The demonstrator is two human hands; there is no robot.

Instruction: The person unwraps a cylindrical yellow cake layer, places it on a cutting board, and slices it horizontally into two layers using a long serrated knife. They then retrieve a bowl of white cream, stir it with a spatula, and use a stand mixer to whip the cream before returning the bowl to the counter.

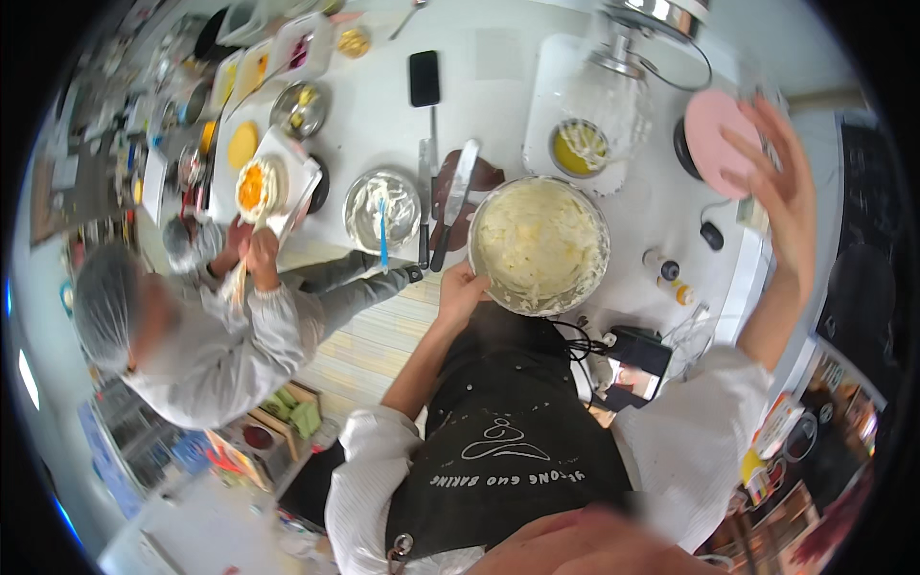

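My left hand [461,293] grips the rim of a large metal mixing bowl [540,246] of pale yellow, creamy mixture, held close to my black apron. My right hand [780,169] is raised at the right with its fingers spread, over the edge of a round pink disc [721,144]; contact with it I cannot tell. Left of the large bowl lie an offset spatula [458,194] and a long knife or straight spatula [425,194]. Beside them stands a cream-smeared metal bowl [370,215] with a blue spatula [383,233] in it.
A stand mixer [650,21] stands at the back, near a whisk in a bowl of yellow liquid [575,162]. A phone [424,77] lies on the white table. At the left a co-worker [230,345] holds a piping bag by an orange-topped cream cake [256,190]. Bottles [672,280] lie right.
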